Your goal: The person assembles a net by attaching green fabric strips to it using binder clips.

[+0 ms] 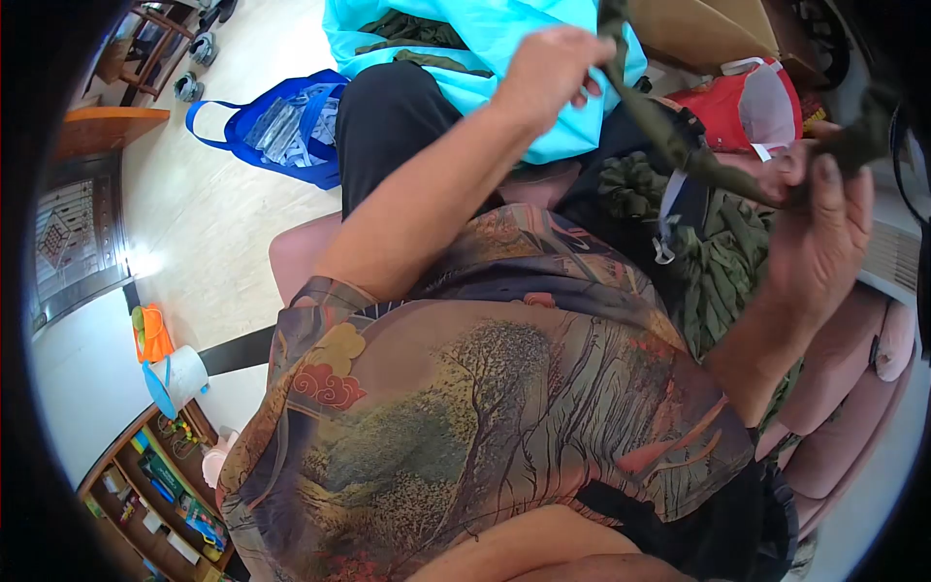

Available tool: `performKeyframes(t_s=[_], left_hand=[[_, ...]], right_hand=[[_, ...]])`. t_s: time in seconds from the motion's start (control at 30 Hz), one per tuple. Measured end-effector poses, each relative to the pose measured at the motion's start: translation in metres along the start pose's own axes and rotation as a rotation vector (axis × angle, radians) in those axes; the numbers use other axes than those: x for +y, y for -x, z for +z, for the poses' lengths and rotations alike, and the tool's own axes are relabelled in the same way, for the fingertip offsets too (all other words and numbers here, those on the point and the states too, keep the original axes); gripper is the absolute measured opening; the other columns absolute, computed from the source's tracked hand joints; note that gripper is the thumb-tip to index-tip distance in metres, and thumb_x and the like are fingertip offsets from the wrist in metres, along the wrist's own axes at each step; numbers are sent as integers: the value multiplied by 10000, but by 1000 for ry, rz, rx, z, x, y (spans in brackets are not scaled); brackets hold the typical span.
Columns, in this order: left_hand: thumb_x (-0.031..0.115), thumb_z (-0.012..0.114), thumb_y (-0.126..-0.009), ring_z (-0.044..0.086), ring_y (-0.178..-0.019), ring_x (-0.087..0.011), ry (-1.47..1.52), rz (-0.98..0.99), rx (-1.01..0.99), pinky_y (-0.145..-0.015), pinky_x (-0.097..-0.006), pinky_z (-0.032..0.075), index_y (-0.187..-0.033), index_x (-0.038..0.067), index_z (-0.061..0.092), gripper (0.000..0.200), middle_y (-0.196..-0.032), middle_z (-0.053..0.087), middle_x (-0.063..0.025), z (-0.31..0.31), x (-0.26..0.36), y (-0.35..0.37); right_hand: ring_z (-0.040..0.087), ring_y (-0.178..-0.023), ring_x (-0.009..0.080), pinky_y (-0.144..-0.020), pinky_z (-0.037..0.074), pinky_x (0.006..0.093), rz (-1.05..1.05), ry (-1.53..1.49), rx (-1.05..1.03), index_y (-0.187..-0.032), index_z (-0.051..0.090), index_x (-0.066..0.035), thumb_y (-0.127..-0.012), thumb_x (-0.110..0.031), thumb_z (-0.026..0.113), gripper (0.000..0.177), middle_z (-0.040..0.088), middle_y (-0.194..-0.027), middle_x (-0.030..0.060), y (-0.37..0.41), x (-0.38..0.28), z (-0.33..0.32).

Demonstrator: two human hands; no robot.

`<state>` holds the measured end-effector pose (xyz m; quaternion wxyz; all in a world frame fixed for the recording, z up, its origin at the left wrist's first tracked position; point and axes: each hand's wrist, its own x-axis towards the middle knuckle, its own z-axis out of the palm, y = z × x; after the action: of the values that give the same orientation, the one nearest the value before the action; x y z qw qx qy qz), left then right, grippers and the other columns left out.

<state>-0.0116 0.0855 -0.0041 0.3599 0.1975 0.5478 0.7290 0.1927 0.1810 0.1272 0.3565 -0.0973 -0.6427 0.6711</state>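
Observation:
A long, narrow olive-green fabric strip [669, 136] is stretched slantwise between my two hands. My left hand [558, 73] is closed, pinching the strip near its upper part, in front of the turquoise bag. My right hand [819, 218] grips the strip's lower right part, where the cloth bunches and continues up to the right in a blur. Below the strip, a ruffled, scrunchie-like green piece [635, 186] rests on dark cloth. A heap of gathered green fabric [722, 262] lies between it and my right forearm, with a white tag or ribbon [669, 209] beside it.
The turquoise bag [524, 126] holds more dark green cloth. A blue bag [325, 175] with clear-wrapped packets stands on the floor. At upper right are a red bag [722, 107] and a cardboard box [703, 29]. A pink padded seat [834, 369] is under me.

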Motion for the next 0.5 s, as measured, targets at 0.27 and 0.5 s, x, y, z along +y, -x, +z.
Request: performKeyframes(t_s=[0.27, 0.5], left_hand=[[212, 525, -955, 598, -587, -150, 171, 298, -110, -452, -245, 400, -960, 36, 581, 184, -768, 643, -77, -1, 138, -29], [166, 561, -921, 535, -499, -142, -23, 140, 81, -396, -275, 386, -921, 18, 604, 155, -736, 627, -82, -17, 131, -35]], right_hand=[[488, -759, 218, -766, 414, 424, -275, -68, -144, -1227, 528, 36, -1006, -129, 469, 282, 548, -882, 129, -21, -36, -1], [562, -675, 199, -619, 472, 303, -17, 0, -23, -1105, 560, 44, -973, -100, 523, 198, 584, -762, 122, 9, 14, 23]])
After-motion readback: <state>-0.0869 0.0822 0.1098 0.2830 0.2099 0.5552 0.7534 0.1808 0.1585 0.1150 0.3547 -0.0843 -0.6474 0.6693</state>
